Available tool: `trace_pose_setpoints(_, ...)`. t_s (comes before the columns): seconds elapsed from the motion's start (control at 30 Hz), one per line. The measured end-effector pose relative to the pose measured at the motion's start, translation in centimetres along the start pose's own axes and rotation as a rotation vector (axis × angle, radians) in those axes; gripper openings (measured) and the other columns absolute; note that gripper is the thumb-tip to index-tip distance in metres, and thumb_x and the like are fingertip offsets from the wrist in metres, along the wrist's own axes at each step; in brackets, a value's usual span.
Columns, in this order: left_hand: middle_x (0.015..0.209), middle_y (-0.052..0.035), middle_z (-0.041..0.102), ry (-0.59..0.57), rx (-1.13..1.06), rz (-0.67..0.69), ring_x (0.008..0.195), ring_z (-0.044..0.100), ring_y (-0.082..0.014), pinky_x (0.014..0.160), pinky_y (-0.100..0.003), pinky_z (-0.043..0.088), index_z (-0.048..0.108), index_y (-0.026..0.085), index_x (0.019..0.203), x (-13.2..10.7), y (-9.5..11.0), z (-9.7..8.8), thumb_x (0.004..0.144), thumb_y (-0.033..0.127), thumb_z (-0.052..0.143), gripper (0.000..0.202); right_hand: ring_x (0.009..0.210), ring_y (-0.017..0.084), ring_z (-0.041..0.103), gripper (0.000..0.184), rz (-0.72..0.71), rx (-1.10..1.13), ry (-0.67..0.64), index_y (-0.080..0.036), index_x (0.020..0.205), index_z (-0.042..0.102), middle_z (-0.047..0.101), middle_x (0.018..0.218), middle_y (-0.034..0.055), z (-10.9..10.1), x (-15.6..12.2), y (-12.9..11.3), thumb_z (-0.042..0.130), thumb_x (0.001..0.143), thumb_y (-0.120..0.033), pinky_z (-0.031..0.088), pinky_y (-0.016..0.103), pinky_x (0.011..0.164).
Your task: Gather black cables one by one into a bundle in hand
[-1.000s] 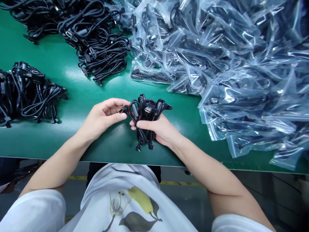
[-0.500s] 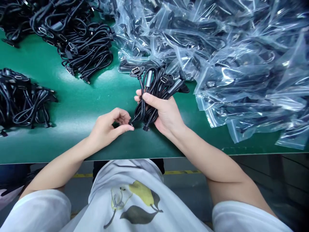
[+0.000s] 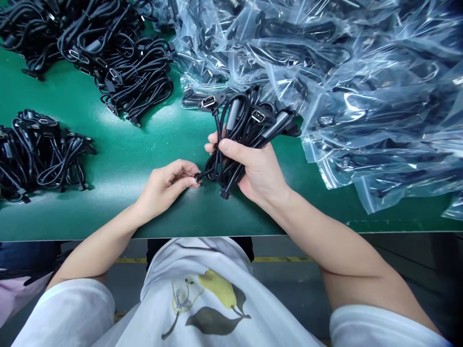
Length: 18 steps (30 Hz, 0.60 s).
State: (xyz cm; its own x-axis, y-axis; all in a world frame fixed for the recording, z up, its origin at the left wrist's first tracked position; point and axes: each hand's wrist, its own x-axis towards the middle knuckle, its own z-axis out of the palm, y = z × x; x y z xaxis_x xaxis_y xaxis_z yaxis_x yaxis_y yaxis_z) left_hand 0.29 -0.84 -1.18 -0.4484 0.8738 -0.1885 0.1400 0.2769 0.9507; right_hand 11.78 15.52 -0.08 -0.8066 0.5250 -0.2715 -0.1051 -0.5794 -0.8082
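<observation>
A bunch of coiled black cables (image 3: 231, 161) is gripped in my right hand (image 3: 258, 168), its thumb across the front. At the top of the bunch are USB-type sockets in black mounts with side ears, and grey cylindrical parts on the cables. My left hand (image 3: 170, 185) pinches a small black cable plug (image 3: 197, 177) between thumb and fingertips, at the lower left of the bunch. Another small black plug (image 3: 224, 194) hangs free below the coils. Both hands are just above the green table (image 3: 173, 140).
Clear zip bags (image 3: 347, 106) with black cables inside are heaped across the back and right. Loose coiled cables (image 3: 133, 77) are piled at the back left, and a smaller pile (image 3: 47, 154) lies at the left. The table's front edge runs before my body.
My left thumb and fingers have closed on the small plug, which was beside their parted tips before. The whole view has shifted slightly; my right hand keeps its grip on the cables.
</observation>
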Motion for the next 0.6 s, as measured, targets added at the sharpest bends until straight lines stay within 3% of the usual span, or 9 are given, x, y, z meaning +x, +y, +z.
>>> trace_pose_setpoints(0.3,0.083,-0.0013,0.072,-0.009,-0.096,0.004,0.075,0.071,-0.0129,0.075,-0.024,0.057,0.065,0.017,0.094,0.2,0.0,0.0,0.089,0.03,0.069,0.015,0.089,0.021,0.076,0.034,-0.045,-0.017,-0.055,-0.022,0.091,0.068,0.077,0.089,-0.0019,0.2,-0.6,-0.4,0.089,0.068,-0.034,0.062,0.043,0.091)
trace_pose_setpoints(0.47,0.087,-0.0024,0.073,-0.006,0.044,0.061,0.078,0.072,-0.0142,0.075,-0.025,0.056,0.065,0.017,0.096,0.3,-0.1,0.5,0.09,0.03,0.065,0.014,0.082,0.018,0.074,0.031,-0.019,0.002,-0.013,-0.022,0.089,0.069,0.074,0.086,-0.0025,0.0,-0.3,-0.6,0.087,0.065,-0.026,0.061,0.037,0.086)
trace_pose_setpoints(0.53,0.091,-0.0035,0.074,0.065,0.218,0.137,0.082,0.071,-0.015,0.078,-0.026,0.055,0.065,0.018,0.099,0.1,-0.1,-0.6,0.091,0.029,0.064,0.014,0.078,0.016,0.071,0.03,0.035,0.008,0.013,-0.023,0.088,0.069,0.072,0.083,-0.0031,-0.1,0.0,-0.7,0.086,0.063,-0.023,0.06,0.032,0.079)
trace_pose_setpoints(0.6,0.098,-0.006,0.074,0.273,0.483,0.179,0.086,0.069,-0.0169,0.084,-0.03,0.054,0.065,0.018,0.106,-0.5,-0.3,-3.2,0.093,0.028,0.062,0.017,0.074,0.014,0.067,0.03,0.095,-0.012,0.005,-0.022,0.086,0.07,0.069,0.08,-0.0033,-0.3,0.4,-0.7,0.086,0.061,-0.024,0.057,0.027,0.071)
